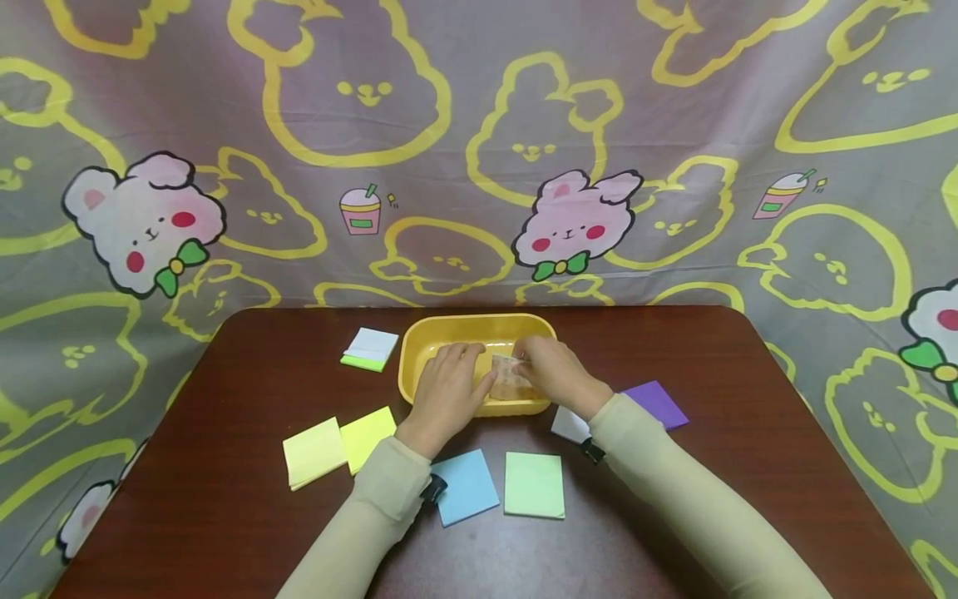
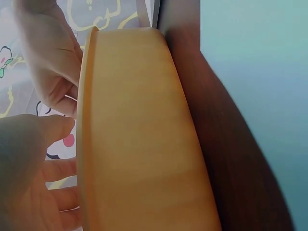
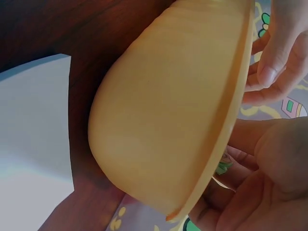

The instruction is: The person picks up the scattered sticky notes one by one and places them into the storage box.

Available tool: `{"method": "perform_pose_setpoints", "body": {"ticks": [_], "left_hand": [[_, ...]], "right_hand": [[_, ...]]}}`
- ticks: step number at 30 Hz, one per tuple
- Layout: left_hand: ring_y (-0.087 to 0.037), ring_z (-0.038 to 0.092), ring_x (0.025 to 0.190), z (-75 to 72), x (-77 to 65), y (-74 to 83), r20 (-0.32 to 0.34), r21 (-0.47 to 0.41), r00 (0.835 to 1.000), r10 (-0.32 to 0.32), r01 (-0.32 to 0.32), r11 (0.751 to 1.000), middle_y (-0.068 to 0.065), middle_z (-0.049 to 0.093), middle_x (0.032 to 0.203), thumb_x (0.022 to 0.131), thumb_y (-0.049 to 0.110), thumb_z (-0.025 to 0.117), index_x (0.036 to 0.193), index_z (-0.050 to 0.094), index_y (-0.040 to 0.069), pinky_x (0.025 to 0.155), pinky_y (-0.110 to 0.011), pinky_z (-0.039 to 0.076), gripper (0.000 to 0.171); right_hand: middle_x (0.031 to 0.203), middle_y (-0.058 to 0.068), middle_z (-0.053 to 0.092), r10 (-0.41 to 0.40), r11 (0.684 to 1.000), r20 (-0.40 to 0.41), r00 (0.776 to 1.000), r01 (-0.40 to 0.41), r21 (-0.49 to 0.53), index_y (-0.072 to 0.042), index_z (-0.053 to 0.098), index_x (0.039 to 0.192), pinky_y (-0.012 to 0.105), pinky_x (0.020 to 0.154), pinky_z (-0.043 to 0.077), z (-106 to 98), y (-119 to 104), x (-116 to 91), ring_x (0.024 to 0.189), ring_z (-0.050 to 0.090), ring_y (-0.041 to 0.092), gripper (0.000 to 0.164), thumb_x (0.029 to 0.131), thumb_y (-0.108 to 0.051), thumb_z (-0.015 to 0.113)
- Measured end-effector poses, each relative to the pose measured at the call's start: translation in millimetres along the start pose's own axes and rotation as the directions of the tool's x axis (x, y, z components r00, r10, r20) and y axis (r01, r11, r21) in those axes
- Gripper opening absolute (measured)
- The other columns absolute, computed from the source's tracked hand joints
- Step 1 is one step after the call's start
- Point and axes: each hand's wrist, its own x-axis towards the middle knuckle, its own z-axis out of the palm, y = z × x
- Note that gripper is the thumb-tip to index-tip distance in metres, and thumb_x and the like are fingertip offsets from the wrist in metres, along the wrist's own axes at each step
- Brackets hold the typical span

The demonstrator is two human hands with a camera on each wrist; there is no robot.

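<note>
A yellow plastic basin (image 1: 410, 353) stands at the back middle of the table. Inside it, a pale brown patterned square (image 1: 511, 384) is pinched by my right hand (image 1: 550, 366) near its upper right edge. My left hand (image 1: 449, 387) reaches over the basin's front left, fingers loosely bent, its thumb close to the square's left edge. Whether that thumb touches the square I cannot tell. From the left wrist, the basin's wall (image 2: 139, 125) hides the square. Low in the right wrist view, a bit of it shows beside the right hand (image 3: 269, 168).
Sticky note pads lie around the basin: white and green (image 1: 370, 348), pale yellow (image 1: 314, 453), bright yellow (image 1: 368, 437), blue (image 1: 467, 488), light green (image 1: 535, 485), white (image 1: 570, 426) and purple (image 1: 657, 404). The white and purple ones are partly under the right forearm. A patterned curtain (image 1: 449, 150) hangs behind the table.
</note>
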Motion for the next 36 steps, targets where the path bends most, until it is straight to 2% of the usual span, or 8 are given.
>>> {"method": "perform_pose_setpoints", "body": {"ticks": [7, 14, 17, 23, 31, 36], "left_hand": [[-0.027, 0.053, 0.111, -1.6, 0.8, -1.4, 0.029, 0.005, 1.0, -0.005, 0.005, 1.0, -0.01, 0.06, 0.119, 0.09, 0.042, 0.054, 0.124, 0.059, 0.009, 0.088, -0.041, 0.044, 0.047], [-0.026, 0.054, 0.11, -2.1, 1.6, -2.7, 0.057, 0.02, 0.998, -0.017, 0.015, 1.0, -0.01, 0.061, 0.119, 0.09, 0.043, 0.054, 0.124, 0.059, 0.009, 0.087, -0.041, 0.045, 0.048], [-0.026, 0.053, 0.11, -1.9, 1.4, -3.0, 0.064, 0.017, 0.998, -0.02, 0.019, 1.0, -0.01, 0.061, 0.119, 0.09, 0.043, 0.055, 0.124, 0.059, 0.009, 0.087, -0.041, 0.045, 0.049], [-0.026, 0.054, 0.11, -1.0, 1.4, -3.5, 0.073, 0.016, 0.997, -0.028, 0.027, 0.999, -0.009, 0.061, 0.119, 0.091, 0.044, 0.053, 0.125, 0.059, 0.01, 0.086, -0.041, 0.045, 0.049], [-0.027, 0.052, 0.112, -1.1, 0.4, -2.9, 0.102, 0.018, 0.994, -0.041, 0.04, 0.999, -0.01, 0.06, 0.122, 0.091, 0.046, 0.053, 0.126, 0.058, 0.008, 0.089, -0.042, 0.044, 0.052], [-0.027, 0.053, 0.112, -0.3, 0.3, -2.1, 0.099, 0.015, 0.994, -0.035, 0.034, 0.999, -0.01, 0.06, 0.121, 0.09, 0.046, 0.053, 0.126, 0.058, 0.008, 0.088, -0.042, 0.044, 0.053]], "right_hand": [[0.078, 0.001, 0.062, 0.017, 1.0, 0.032, 0.999, -0.017, -0.015, -0.006, 0.067, 0.088, 0.03, 0.058, 0.045, 3, 0, 4, 0.064, 0.052, 0.017, 0.007, 0.084, -0.011, 0.066], [0.086, 0.003, 0.067, 0.037, 0.999, 0.051, 0.998, -0.036, -0.023, -0.005, 0.069, 0.092, 0.032, 0.069, 0.05, 5, -3, 6, 0.071, 0.056, 0.016, 0.012, 0.085, -0.015, 0.066], [0.08, 0.002, 0.065, 0.047, 0.999, 0.065, 0.997, -0.046, -0.017, -0.006, 0.069, 0.09, 0.031, 0.066, 0.05, 6, -4, 7, 0.067, 0.055, 0.016, 0.013, 0.086, -0.018, 0.065], [0.061, -0.001, 0.053, 0.054, 0.999, 0.1, 0.994, -0.054, -0.009, -0.01, 0.067, 0.08, 0.027, 0.051, 0.039, 9, -5, 9, 0.054, 0.047, 0.014, 0.014, 0.087, -0.022, 0.064], [0.057, -0.001, 0.048, 0.048, 0.999, 0.129, 0.991, -0.048, -0.001, -0.008, 0.068, 0.085, 0.027, 0.05, 0.039, 12, -5, 9, 0.051, 0.046, 0.014, 0.026, 0.087, -0.034, 0.062], [0.054, -0.002, 0.044, 0.029, 1.0, 0.14, 0.99, -0.028, -0.007, -0.009, 0.067, 0.085, 0.027, 0.05, 0.038, 13, -4, 8, 0.049, 0.045, 0.013, 0.028, 0.088, -0.036, 0.061]]}}
